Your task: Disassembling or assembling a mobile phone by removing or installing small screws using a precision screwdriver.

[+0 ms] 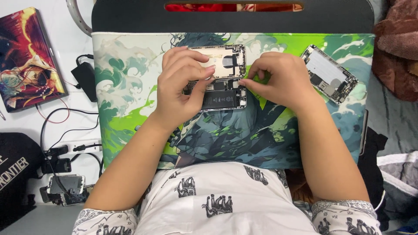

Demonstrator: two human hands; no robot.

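Note:
An opened phone lies on a green and white printed mat (122, 100). Its screen half (226, 61) is folded back above the body with the black battery (222, 99). My left hand (180, 85) rests on the phone's left side, thumb and fingers holding both halves. My right hand (278, 78) sits at the phone's right edge with fingertips pinched together against it. Whatever the fingertips pinch is too small to see.
A second opened phone shell (329, 73) lies on the mat at the upper right. Left of the mat are a black charger (85, 78), cables, a colourful book (28, 58) and small phones (65, 185). Cloth is piled at the right.

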